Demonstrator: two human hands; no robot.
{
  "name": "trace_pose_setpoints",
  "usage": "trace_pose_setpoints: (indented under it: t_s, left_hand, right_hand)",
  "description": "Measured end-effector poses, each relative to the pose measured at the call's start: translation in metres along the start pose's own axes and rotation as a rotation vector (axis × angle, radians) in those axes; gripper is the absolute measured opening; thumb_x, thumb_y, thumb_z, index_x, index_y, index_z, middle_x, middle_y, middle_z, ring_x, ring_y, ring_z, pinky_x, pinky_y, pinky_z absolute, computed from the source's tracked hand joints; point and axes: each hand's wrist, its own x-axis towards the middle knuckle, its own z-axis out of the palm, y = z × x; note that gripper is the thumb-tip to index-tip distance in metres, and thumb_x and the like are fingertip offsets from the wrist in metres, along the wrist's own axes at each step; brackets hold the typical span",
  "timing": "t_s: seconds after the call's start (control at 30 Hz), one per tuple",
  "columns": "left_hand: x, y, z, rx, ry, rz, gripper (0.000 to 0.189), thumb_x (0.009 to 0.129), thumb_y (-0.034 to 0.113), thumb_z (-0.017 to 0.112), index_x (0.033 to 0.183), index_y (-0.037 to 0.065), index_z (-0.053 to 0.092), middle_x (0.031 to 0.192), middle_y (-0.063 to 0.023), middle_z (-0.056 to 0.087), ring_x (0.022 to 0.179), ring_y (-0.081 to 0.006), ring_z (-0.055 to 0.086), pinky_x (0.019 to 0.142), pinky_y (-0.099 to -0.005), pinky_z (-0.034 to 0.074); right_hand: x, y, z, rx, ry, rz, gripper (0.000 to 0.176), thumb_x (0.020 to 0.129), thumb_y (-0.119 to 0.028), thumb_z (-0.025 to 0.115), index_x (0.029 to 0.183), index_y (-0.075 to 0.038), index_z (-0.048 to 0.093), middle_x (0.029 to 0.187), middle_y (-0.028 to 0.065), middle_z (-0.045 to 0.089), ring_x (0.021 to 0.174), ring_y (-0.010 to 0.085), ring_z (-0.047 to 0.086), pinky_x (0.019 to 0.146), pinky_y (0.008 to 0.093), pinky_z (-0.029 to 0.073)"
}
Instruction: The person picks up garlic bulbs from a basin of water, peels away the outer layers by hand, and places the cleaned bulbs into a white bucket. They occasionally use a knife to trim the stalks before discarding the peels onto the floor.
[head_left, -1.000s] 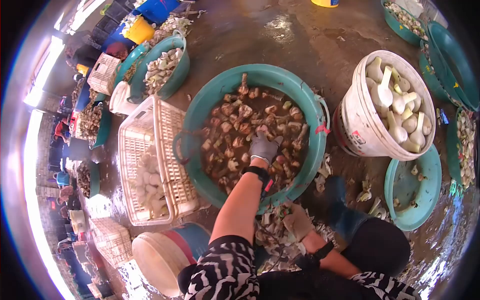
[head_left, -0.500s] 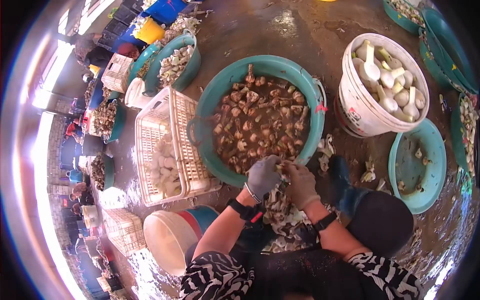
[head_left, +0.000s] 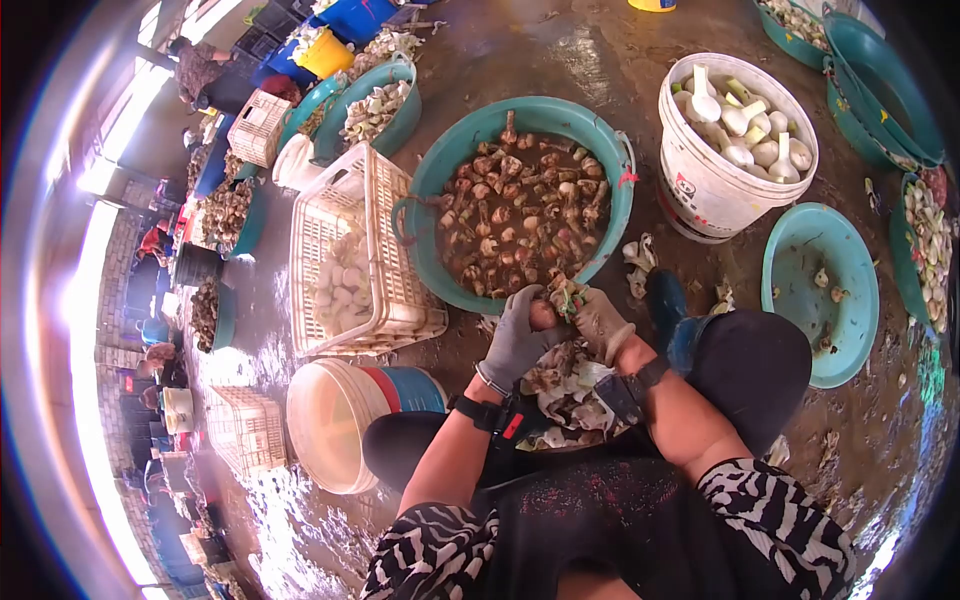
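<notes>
straight ahead of the fingers (head_left: 520,315) the near rim of the big teal basin (head_left: 530,108) stands close, the bowl packed with muddy roots (head_left: 520,220). left of them the white basket (head_left: 340,210) walls the way, and right of them a boot (head_left: 662,300) and a knee (head_left: 750,360). beneath them lies a heap of peelings (head_left: 565,385). a narrow gap runs between basin and white bucket (head_left: 700,200), and open wet floor (head_left: 560,60) lies past the far rim.

My gloved hands: 2, left (head_left: 515,340) & right (head_left: 600,322), w/ 1 muddy bulb (head_left: 545,312) in them. Teal basins: approx. 8, edges too warped to swear. Big one (head_left: 520,103) in the middle, another (head_left: 815,335) on the right. White buckets close by: 2, far right (head_left: 700,195) & near left (head_left: 320,420). White crates: 3, middle (head_left: 340,210), far left (head_left: 258,125), near left (head_left: 245,435).
</notes>
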Motion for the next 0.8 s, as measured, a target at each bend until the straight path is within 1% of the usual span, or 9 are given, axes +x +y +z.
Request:
trace_pose_setpoints:
  t_s: [0.1,0.3,0.33,0.43,0.47,0.57,0.7,0.73,0.8]
  left_hand:
    - [-0.005,0.001,0.002,-0.074,0.019,-0.02,0.063,0.07,0.017,0.078,0.122,0.0,0.046,0.109,-0.015,0.055,0.103,-0.0279,0.055,0.09,-0.0344,0.044]
    - [-0.009,-0.018,0.002,-1.38,-0.134,-0.636,0.039,0.091,0.036,0.052,0.112,0.003,0.051,0.094,-0.0079,0.059,0.078,-0.0171,0.058,0.068,-0.029,0.049]
    - [-0.002,-0.011,0.012,-1.498,0.008,-0.707,0.041,0.095,0.042,0.042,0.105,0.004,0.055,0.087,-0.0046,0.058,0.069,-0.014,0.055,0.059,-0.0244,0.045]
    - [-0.009,-0.028,0.007,-1.34,-0.209,-0.61,0.04,0.095,0.041,0.043,0.102,0.004,0.057,0.082,-0.0037,0.06,0.065,-0.0124,0.055,0.055,-0.0224,0.045]
    - [-0.007,-0.004,0.009,-1.15,-0.162,-0.286,0.039,0.095,0.04,0.044,0.101,0.003,0.058,0.079,-0.0031,0.061,0.062,-0.0106,0.057,0.051,-0.0225,0.045]
    - [-0.008,-0.003,0.013,-0.822,0.108,-0.571,0.037,0.094,0.038,0.05,0.103,0.003,0.058,0.079,-0.0038,0.062,0.063,-0.0103,0.058,0.051,-0.0228,0.044]
    - [-0.004,0.001,0.013,0.014,0.411,-0.232,0.033,0.09,0.029,0.06,0.104,0.0,0.056,0.08,-0.0057,0.062,0.075,-0.0146,0.061,0.061,-0.0248,0.047]
    - [-0.004,-0.018,0.023,-0.005,0.418,-0.077,0.029,0.09,0.025,0.06,0.102,-0.001,0.056,0.082,-0.0071,0.062,0.075,-0.0162,0.061,0.064,-0.0255,0.048]
    - [-0.01,-0.001,0.025,-0.375,0.255,-0.148,0.028,0.09,0.025,0.061,0.1,-0.001,0.056,0.085,-0.0052,0.061,0.077,-0.0131,0.059,0.067,-0.0268,0.048]
  right_hand:
    - [0.0,0.0,-0.007,-0.056,-0.059,0.01,0.011,0.088,-0.011,0.056,0.093,-0.003,0.062,0.084,-0.0015,0.06,0.075,0.0062,0.052,0.066,0.0243,0.045]
    - [-0.016,0.01,-0.005,-0.399,0.03,-0.192,0.012,0.086,-0.006,0.055,0.094,-0.002,0.063,0.08,0.0008,0.062,0.073,0.0082,0.055,0.062,0.0256,0.045]
    - [-0.023,0.004,-0.002,-0.488,0.063,-0.216,0.013,0.086,-0.005,0.054,0.095,-0.002,0.063,0.08,0.0009,0.063,0.074,0.0085,0.056,0.063,0.0261,0.046]
    - [-0.023,-0.007,0.005,0.066,0.048,0.004,0.016,0.087,-0.003,0.052,0.098,0.0,0.063,0.084,0.0018,0.064,0.076,0.0087,0.058,0.065,0.0265,0.049]
    - [-0.032,-0.029,0.012,0.158,0.033,0.066,0.018,0.088,-0.003,0.051,0.101,0.0,0.063,0.088,0.0025,0.064,0.078,0.0084,0.058,0.067,0.0262,0.05]
    - [-0.021,-0.001,0.003,0.219,0.083,-0.025,0.02,0.089,-0.002,0.049,0.102,-0.001,0.063,0.093,0.0034,0.063,0.08,0.0088,0.058,0.068,0.0248,0.049]
    - [-0.02,0.019,0.003,0.294,0.022,0.027,0.025,0.086,0.004,0.044,0.103,0.001,0.062,0.093,0.0009,0.062,0.082,0.0094,0.057,0.074,0.0236,0.048]
    - [-0.019,0.018,0.005,0.318,0.026,0.07,0.022,0.085,0.004,0.048,0.1,-0.001,0.062,0.092,0.0011,0.061,0.081,0.0096,0.056,0.074,0.0231,0.048]
    - [-0.037,-0.014,0.011,0.024,-0.129,0.008,0.019,0.082,0.003,0.051,0.098,-0.001,0.062,0.092,0.0034,0.062,0.081,0.0106,0.056,0.074,0.0238,0.048]
